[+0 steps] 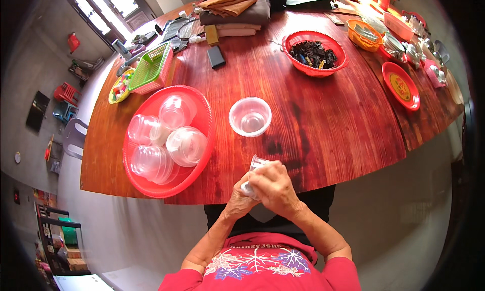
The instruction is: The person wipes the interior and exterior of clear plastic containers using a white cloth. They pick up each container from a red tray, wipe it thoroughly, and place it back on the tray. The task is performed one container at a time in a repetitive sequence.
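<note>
Close to the table's front edge, my left hand (239, 202) and my right hand (276, 188) are closed together around a small clear plastic cup (257, 162). Its clear end sticks out beyond my fingers, and a whitish part shows between my hands; I cannot make out what that is. My right hand lies over the cup and hides much of it. Just beyond my hands stands a clear plastic bowl (250, 117), upright on the table. To the left, a big red plastic basin (130, 162) holds several stacks of clear plastic bowls (186, 146).
Behind the basin sit a green and pink basket (151, 68) and a yellow basket (121, 86). A dark box (216, 57) lies near folded cloths (232, 18). A red basket (316, 71) of dark scraps and a red plate (400, 86) are on the right.
</note>
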The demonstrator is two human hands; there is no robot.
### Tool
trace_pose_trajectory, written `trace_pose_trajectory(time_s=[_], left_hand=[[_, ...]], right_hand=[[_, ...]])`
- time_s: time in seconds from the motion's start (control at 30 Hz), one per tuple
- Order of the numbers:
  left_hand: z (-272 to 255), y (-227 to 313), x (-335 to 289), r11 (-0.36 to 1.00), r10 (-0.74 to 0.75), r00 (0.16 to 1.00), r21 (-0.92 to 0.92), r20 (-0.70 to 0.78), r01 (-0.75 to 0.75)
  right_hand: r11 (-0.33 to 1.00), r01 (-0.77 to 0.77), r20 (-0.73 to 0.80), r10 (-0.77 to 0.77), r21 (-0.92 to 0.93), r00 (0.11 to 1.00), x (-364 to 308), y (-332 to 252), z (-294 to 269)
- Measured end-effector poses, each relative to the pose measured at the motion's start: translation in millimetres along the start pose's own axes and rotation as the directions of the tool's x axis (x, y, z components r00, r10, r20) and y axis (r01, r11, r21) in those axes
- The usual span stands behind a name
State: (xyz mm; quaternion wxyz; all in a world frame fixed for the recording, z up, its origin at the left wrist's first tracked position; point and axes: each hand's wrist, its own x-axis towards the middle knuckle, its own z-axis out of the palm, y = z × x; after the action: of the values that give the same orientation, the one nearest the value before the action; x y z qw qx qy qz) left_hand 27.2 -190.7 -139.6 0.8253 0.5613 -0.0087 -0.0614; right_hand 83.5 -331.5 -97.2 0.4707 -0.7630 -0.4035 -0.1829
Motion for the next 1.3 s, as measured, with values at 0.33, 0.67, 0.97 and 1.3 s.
trace_pose_trajectory(time_s=[0.33, 0.67, 0.97, 1.3], left_hand=[[2.0, -6.2, -6.1, 0.997, 0.005, 0.993, 0.079, 0.116, -0.014], [-4.9, 5.3, 3.8, 0.977, 0.165, 0.986, 0.132, 0.008, -0.164], [15.8, 30.8, -6.5, 0.983, 0.028, 0.999, -0.180, -0.044, -0.035], [11.6, 30.1, 2.5, 0.932, 0.010, 0.999, -0.362, 0.037, 0.004]], right_hand=[[0.578, -0.760, 0.388, 0.654, 0.296, 0.649, 19.0, 65.1, 2.6], [1.000, -0.010, -0.140, 0.012, 0.012, 0.990, -0.2, -11.8, 8.7], [0.591, -0.436, 0.024, 0.576, 0.679, 0.817, 13.0, 8.4, -11.5], [0.655, -0.427, -0.040, 0.572, 0.624, 0.819, 7.0, 28.6, -9.3]])
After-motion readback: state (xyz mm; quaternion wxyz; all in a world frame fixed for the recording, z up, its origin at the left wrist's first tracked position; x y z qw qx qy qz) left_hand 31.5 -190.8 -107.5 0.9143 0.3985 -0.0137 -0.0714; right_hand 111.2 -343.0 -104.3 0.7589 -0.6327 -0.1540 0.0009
